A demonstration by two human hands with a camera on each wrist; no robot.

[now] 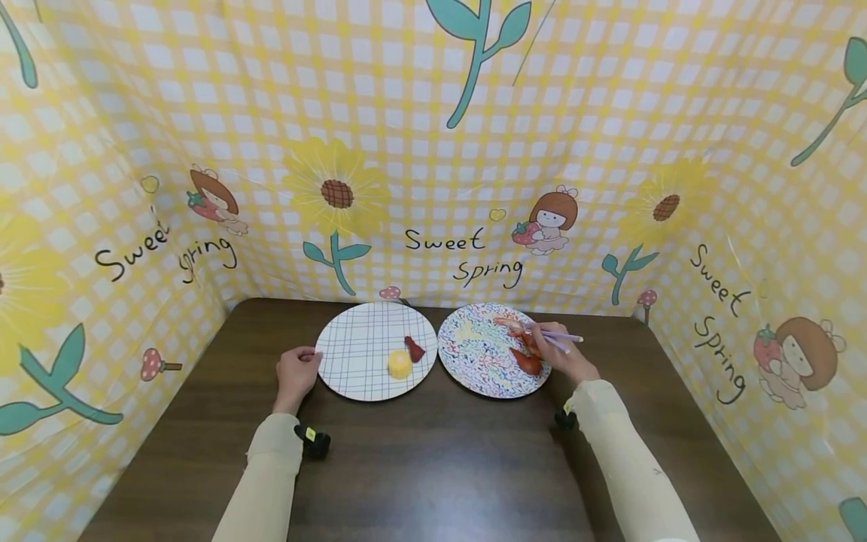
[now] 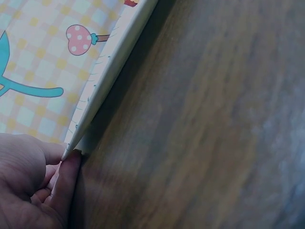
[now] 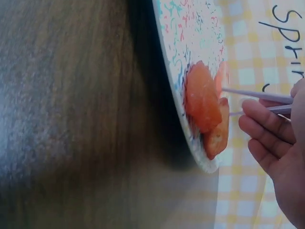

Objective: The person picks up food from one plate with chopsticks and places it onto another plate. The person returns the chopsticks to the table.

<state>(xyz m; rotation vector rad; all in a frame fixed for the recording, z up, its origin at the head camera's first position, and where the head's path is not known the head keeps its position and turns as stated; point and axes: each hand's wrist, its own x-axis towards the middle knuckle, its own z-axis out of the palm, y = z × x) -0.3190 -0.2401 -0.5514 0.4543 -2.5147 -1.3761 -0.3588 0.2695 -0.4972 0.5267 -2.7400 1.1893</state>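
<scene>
My left hand (image 1: 298, 370) pinches the left rim of a white plate (image 1: 355, 357) with a blue grid pattern, thumb and finger on either side of the edge. A yellow round piece (image 1: 400, 364) and a dark red piece (image 1: 414, 349) lie on that plate. In my right hand (image 1: 565, 352) is a pair of pale purple chopsticks (image 3: 267, 95), tips at the food on a speckled multicolour plate (image 1: 474, 369). This plate bears a glossy orange-red piece (image 3: 202, 98), a browner piece (image 3: 218, 133) and a pinkish-orange piece (image 1: 508, 324). Whether the tips grip anything is unclear.
Both plates stand side by side near the back of a dark wooden table (image 1: 433, 467). Yellow checked cloth (image 1: 433, 173) with printed flowers and figures hangs behind and at both sides. A small black device (image 1: 314, 443) is worn at the left wrist.
</scene>
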